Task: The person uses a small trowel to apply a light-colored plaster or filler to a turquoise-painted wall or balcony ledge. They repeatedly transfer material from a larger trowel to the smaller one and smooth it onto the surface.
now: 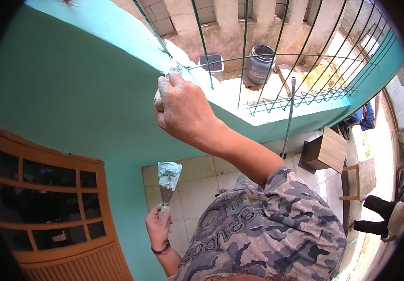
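Note:
My left hand (158, 228), a dark bracelet at its wrist, grips a putty knife (166, 194) by the handle. Its blade points up and carries a thick load of pale blue-white paste (169, 172). Raised higher, my right hand (183, 107) is closed round a pale-handled scraper (158, 101), its knuckles dusted with light specks. The scraper's end meets the corner of the turquoise wall ledge (131, 43), beside the foot of a green metal bar. My fingers hide most of that tool, and the contact spot is partly covered with whitish paste.
A green window grille (245, 56) rises from the ledge. Beyond it stand a dark barrel (261, 64) and a grey bin (211, 63). A metal pole (290, 112), a wooden box (323, 150) and a small table (366, 178) are at right, near other people. An orange door (47, 196) is at left.

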`<state>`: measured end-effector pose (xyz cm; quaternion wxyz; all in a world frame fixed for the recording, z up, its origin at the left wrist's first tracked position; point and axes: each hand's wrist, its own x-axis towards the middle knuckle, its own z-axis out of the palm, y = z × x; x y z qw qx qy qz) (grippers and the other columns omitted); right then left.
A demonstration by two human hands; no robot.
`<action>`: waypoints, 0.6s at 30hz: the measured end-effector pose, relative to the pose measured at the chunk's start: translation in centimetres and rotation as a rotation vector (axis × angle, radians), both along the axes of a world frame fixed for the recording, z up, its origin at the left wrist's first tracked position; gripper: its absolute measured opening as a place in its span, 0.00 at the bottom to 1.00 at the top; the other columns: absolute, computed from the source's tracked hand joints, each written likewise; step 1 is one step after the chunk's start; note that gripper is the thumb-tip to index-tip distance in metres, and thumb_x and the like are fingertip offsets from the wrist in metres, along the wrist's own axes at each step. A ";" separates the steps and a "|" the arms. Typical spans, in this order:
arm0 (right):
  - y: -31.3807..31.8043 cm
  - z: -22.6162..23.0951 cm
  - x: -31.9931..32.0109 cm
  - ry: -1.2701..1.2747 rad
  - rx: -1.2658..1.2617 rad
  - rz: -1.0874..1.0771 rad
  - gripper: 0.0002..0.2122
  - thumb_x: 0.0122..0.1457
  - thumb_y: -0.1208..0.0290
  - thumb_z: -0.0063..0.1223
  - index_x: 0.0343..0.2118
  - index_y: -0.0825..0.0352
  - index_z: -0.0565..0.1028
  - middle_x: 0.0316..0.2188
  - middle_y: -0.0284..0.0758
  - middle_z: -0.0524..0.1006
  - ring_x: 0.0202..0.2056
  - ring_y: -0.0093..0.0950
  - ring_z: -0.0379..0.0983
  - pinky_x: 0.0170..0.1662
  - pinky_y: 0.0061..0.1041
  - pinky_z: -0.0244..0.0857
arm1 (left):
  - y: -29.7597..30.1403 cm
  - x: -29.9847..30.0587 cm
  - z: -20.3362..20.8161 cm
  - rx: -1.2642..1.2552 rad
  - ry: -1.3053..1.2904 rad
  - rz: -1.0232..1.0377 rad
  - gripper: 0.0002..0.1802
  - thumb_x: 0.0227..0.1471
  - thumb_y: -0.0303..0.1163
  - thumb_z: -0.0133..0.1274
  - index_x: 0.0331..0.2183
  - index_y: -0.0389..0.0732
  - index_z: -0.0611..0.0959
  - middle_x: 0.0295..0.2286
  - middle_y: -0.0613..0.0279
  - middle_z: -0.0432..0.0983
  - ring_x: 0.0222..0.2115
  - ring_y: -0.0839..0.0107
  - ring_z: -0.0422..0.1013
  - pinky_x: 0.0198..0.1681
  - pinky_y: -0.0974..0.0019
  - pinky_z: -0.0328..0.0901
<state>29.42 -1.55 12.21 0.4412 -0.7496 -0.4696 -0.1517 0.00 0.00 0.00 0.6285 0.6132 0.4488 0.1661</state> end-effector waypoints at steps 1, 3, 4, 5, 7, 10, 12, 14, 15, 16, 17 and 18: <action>-0.5 0.1 0.2 -0.010 0.001 0.012 0.16 0.45 0.73 0.54 0.37 0.75 0.72 0.33 0.53 0.72 0.32 0.48 0.73 0.37 0.38 0.69 | 0.1 0.3 0.1 -0.010 0.002 0.002 0.10 0.51 0.29 0.55 0.36 0.34 0.77 0.15 0.69 0.69 0.12 0.84 0.60 0.11 0.79 0.52; -2.7 0.0 0.1 0.003 -0.038 0.038 0.15 0.46 0.73 0.54 0.38 0.74 0.73 0.32 0.50 0.73 0.31 0.46 0.73 0.37 0.37 0.68 | -1.3 0.1 -0.5 -0.057 0.004 0.007 0.10 0.51 0.29 0.54 0.36 0.34 0.77 0.15 0.69 0.68 0.11 0.84 0.59 0.11 0.79 0.52; -3.6 1.0 0.0 0.035 -0.008 0.040 0.15 0.47 0.72 0.55 0.38 0.73 0.74 0.31 0.48 0.73 0.30 0.45 0.73 0.36 0.36 0.68 | -0.7 -0.3 0.0 -0.024 0.015 0.001 0.10 0.51 0.28 0.54 0.36 0.34 0.77 0.15 0.69 0.68 0.11 0.85 0.59 0.11 0.79 0.51; -4.3 1.6 -0.1 0.066 0.023 0.046 0.15 0.48 0.71 0.56 0.39 0.71 0.75 0.30 0.46 0.73 0.30 0.43 0.73 0.35 0.35 0.67 | -0.1 -0.8 0.7 0.009 0.027 -0.002 0.10 0.51 0.28 0.54 0.36 0.33 0.77 0.15 0.69 0.68 0.11 0.85 0.59 0.11 0.79 0.51; -6.0 1.6 0.2 0.183 0.133 0.013 0.14 0.50 0.68 0.56 0.38 0.72 0.76 0.30 0.45 0.75 0.29 0.40 0.74 0.34 0.30 0.67 | 0.0 -1.5 1.8 0.013 0.045 0.001 0.10 0.51 0.28 0.55 0.36 0.33 0.77 0.15 0.69 0.68 0.11 0.85 0.59 0.11 0.79 0.51; -6.1 0.9 1.7 0.292 0.133 -0.028 0.15 0.49 0.68 0.55 0.36 0.74 0.76 0.31 0.48 0.74 0.33 0.44 0.73 0.38 0.35 0.67 | -0.4 -2.1 2.1 0.009 0.040 -0.005 0.10 0.51 0.29 0.55 0.36 0.34 0.77 0.16 0.70 0.69 0.12 0.85 0.59 0.11 0.79 0.51; -5.2 0.4 3.3 0.369 0.076 -0.026 0.15 0.49 0.67 0.55 0.36 0.73 0.77 0.30 0.48 0.74 0.33 0.43 0.73 0.39 0.35 0.66 | -0.5 -2.3 2.1 0.009 0.035 -0.006 0.10 0.51 0.29 0.55 0.36 0.34 0.77 0.16 0.70 0.69 0.12 0.85 0.60 0.11 0.79 0.51; -4.4 0.2 4.9 0.331 0.093 -0.013 0.14 0.49 0.67 0.56 0.35 0.72 0.77 0.30 0.47 0.74 0.33 0.42 0.72 0.39 0.35 0.65 | -0.6 -2.1 2.3 0.009 0.034 -0.008 0.11 0.51 0.29 0.55 0.36 0.34 0.77 0.16 0.70 0.69 0.13 0.85 0.60 0.11 0.79 0.51; -4.0 0.1 5.4 0.313 0.103 0.000 0.14 0.48 0.66 0.56 0.35 0.72 0.77 0.30 0.47 0.74 0.33 0.42 0.72 0.40 0.35 0.65 | -0.6 -2.2 2.3 0.005 0.043 -0.004 0.11 0.51 0.29 0.55 0.36 0.33 0.77 0.16 0.70 0.69 0.13 0.85 0.60 0.11 0.79 0.51; -4.0 0.5 5.7 0.332 0.090 0.021 0.15 0.48 0.66 0.56 0.36 0.72 0.77 0.31 0.47 0.75 0.34 0.42 0.73 0.40 0.35 0.65 | -0.7 -2.3 2.2 0.000 0.051 -0.001 0.11 0.51 0.29 0.55 0.36 0.33 0.77 0.16 0.70 0.69 0.13 0.85 0.60 0.11 0.80 0.51; -4.0 0.7 5.8 0.288 0.101 0.048 0.15 0.49 0.66 0.57 0.36 0.71 0.77 0.30 0.45 0.76 0.31 0.37 0.72 0.38 0.32 0.66 | -0.7 -2.4 2.2 -0.005 0.059 0.001 0.11 0.51 0.29 0.55 0.36 0.33 0.77 0.16 0.69 0.69 0.13 0.85 0.60 0.11 0.80 0.51; -3.9 0.8 6.0 0.242 0.108 0.073 0.15 0.49 0.66 0.58 0.37 0.71 0.77 0.29 0.42 0.76 0.29 0.32 0.72 0.35 0.29 0.66 | -0.7 -2.3 2.0 -0.008 0.056 0.008 0.11 0.51 0.29 0.55 0.36 0.33 0.77 0.16 0.69 0.69 0.13 0.85 0.60 0.11 0.80 0.51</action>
